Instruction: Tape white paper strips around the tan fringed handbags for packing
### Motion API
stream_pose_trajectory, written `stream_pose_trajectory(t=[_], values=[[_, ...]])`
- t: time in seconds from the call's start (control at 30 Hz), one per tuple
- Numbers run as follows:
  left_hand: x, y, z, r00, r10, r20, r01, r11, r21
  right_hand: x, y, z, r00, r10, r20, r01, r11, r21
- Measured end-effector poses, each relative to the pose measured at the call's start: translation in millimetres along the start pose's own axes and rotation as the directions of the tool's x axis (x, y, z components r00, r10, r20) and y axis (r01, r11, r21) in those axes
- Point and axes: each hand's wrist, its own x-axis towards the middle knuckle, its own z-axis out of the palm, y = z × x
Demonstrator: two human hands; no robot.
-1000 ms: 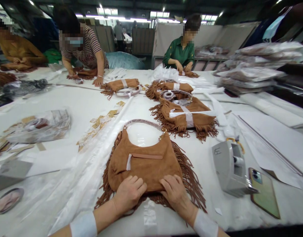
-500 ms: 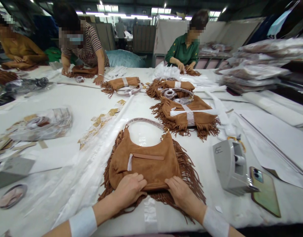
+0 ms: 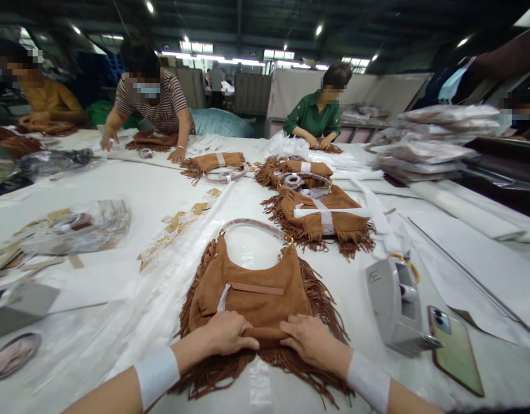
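Note:
A brown suede handbag (image 3: 256,270) with long fringe down its sides and a wrapped strap lies flat on the white table in front of me. Its zip pocket faces up, and a white wrap covers the zip pull. My left hand (image 3: 228,333) is closed on the lower edge of the bag, left of the middle. My right hand (image 3: 310,340) grips that same edge on the right, fingers curled over it. Some fingertips are hidden behind the suede. A clear strip (image 3: 260,385) lies on the table below the bag, between my wrists.
A tape dispenser (image 3: 394,305) and a phone (image 3: 457,351) sit to the right. Beyond the bag lie more fringed handbags (image 3: 342,201) bound with white bands. Gold tags (image 3: 179,227) are scattered to the left. Bagged goods (image 3: 437,138) are stacked at back right. Several co-workers stand across the table.
The view has tilted up slightly. Both hands have drawn a little closer together on the bag's lower edge, which now looks more rolled. A co-worker's hand at far left has lifted off a bag.

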Motion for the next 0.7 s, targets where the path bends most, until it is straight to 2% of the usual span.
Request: stream_pose_trajectory(t=[0.17,0.33,0.53,0.7], values=[[-4.0,1.7,11.8,0.979,-0.107,-0.173,0.119,0.991,0.062,4.5,2.7,4.6,0.997,0.048,-0.052,-0.043,0.995,0.095],[-9.3,-10.6,14.9,0.957,-0.174,-0.232,0.194,0.979,0.065,10.2,7.2,9.8,0.995,0.086,-0.059,-0.071,0.973,0.221],[-33.4,-34.3,26.4,0.947,-0.09,-0.31,0.109,0.993,0.043,13.6,12.1,17.6,0.992,0.111,-0.068,-0.091,0.966,0.242],[-42.0,-45.7,47.3,0.894,-0.038,-0.446,0.084,0.993,0.086,16.2,14.2,21.6,0.992,0.113,-0.052,-0.099,0.968,0.231]])
